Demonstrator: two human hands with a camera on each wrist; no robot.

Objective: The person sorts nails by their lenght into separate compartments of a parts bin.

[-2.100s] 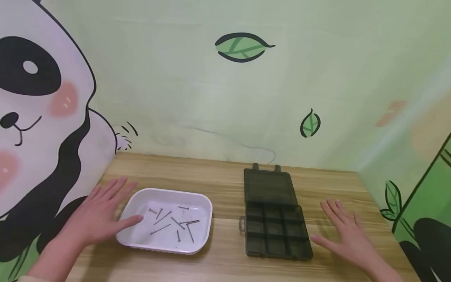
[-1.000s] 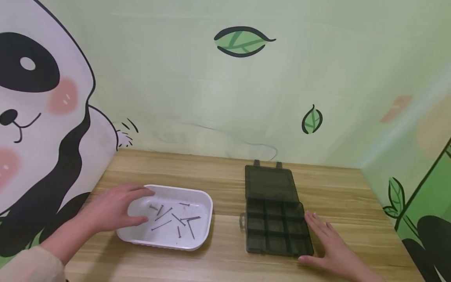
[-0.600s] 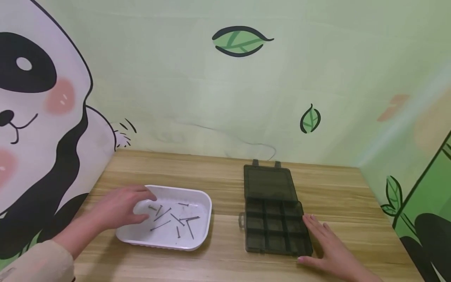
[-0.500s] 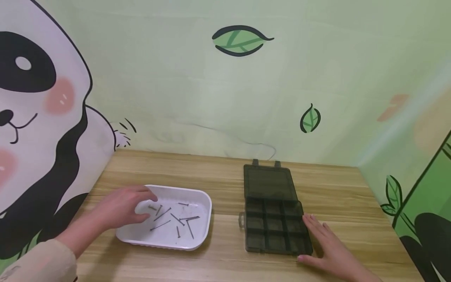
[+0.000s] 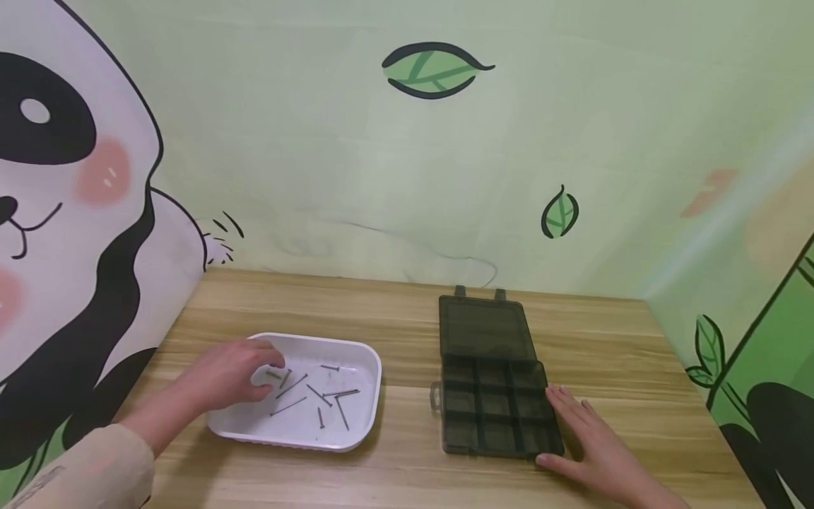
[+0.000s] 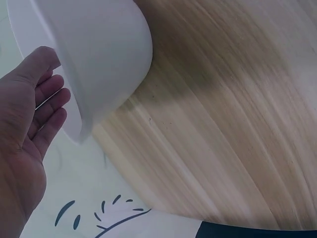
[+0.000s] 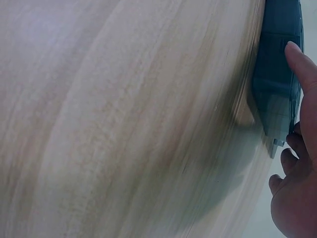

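My left hand [image 5: 230,375] hovers over the left side of a white plastic tray [image 5: 346,344], fingers bent downward and thumb apart, with nothing visible between them. Several thin grey metal fasteners with heads, like nails or screws [image 5: 292,386], lie scattered in the tray beside the fingertips. In the left wrist view the hand [image 6: 39,106] overlaps the rim of the tray [image 6: 106,52]. To the right, a dark see-through compartment box [image 5: 486,329] lies with its lid folded back. My right hand [image 5: 591,438] rests along its right side, thumb at the near corner of the box [image 7: 275,69].
Both containers stand on a wood-grain table [image 5: 407,466], a strip of tabletop between them. Behind the table rises a pale green wall [image 5: 305,141] with a panda and leaves printed on it. Two latch tabs [image 5: 461,291] stick out from the lid's far edge.
From beside the tray, my left hand has come in over it, its spread fingers now bending down. My right hand has moved left onto the box's side. The fasteners look unmoved.
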